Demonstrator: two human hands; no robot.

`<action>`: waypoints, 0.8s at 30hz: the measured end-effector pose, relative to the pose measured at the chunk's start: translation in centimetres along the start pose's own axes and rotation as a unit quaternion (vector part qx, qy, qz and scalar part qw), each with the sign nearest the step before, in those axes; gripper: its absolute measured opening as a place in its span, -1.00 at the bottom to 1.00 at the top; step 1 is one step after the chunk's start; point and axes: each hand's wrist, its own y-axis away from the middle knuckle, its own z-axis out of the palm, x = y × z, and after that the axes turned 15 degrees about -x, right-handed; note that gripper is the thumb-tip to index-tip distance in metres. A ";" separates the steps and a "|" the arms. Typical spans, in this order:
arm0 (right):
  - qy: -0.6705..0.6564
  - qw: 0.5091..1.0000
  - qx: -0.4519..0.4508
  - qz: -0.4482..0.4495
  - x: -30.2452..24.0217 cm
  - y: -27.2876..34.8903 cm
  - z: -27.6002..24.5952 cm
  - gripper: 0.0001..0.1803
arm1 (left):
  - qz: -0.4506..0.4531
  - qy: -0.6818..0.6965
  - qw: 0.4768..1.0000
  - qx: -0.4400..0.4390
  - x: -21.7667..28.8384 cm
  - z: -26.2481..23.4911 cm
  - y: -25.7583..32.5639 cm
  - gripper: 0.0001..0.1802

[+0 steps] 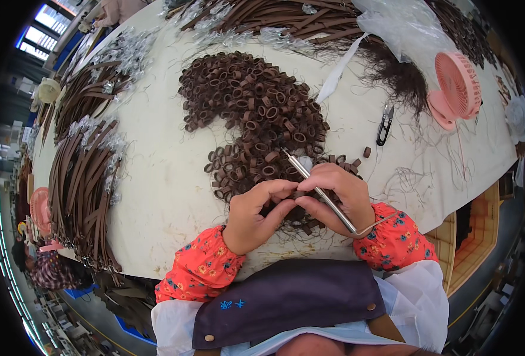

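Observation:
My left hand (251, 215) is closed at the near edge of a big pile of small brown strap loops (256, 101), thumb and fingertips pinched together. Its fingertips meet those of my right hand (340, 196) around what looks like one brown loop, mostly hidden by the fingers. A slim silver pen-shaped tool (302, 169) with a thin dark tip lies across my right hand, held in it. The tip points away from me, over the pile, and a thin cord (376, 225) trails from the near end.
Bundles of brown straps (81, 196) partly in clear plastic lie at left, with more straps (298, 21) at the far side. To the right are black thread snips (384, 126), a pink fan (457, 86), loose threads (413, 181) and a single loop (366, 152). A wooden frame (479, 231) stands beyond the table edge.

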 end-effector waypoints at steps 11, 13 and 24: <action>0.068 0.994 0.011 -0.082 0.1 -0.5 0.0 -0.70 | 0.044 -0.011 0.999 0.015 -1.0 0.0 0.0 -0.89; 0.084 0.993 0.004 -0.085 0.0 -0.6 0.1 -0.70 | 0.022 0.065 0.998 0.003 -1.2 0.3 0.0 -0.91; -0.058 0.996 -0.031 0.059 -0.5 0.1 -0.3 -0.77 | -0.011 0.186 0.982 -0.033 -2.1 0.4 0.2 -0.92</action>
